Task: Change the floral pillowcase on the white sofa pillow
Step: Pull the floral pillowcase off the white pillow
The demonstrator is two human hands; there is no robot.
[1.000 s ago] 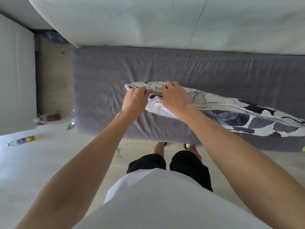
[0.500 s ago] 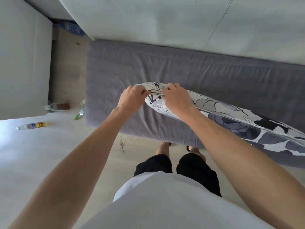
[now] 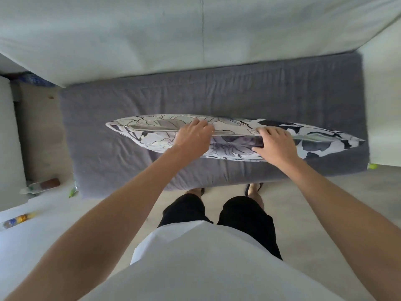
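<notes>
floral pillowcase [image 3: 156, 129] on grey sofa seat [image 3: 282, 94] — left hand [image 3: 193, 135], right hand [image 3: 275, 144] both gripping it.

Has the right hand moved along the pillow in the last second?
Yes. The right hand slid rightward along the pillow seam, away from the pillow's left tip and the left hand, which it was beside before.

I stand at a grey upholstered bench cushion [image 3: 217, 94], its fabric creased, set against a pale wall [image 3: 152, 29] with a thin vertical seam. The floor [image 3: 325, 203] under me is light wood, bright with soft daylight. To my left a white cabinet side [image 3: 8, 137] rises, and two plastic bottles [image 3: 43, 185] lie on the floor near it, with something blue tucked in the corner behind.
</notes>
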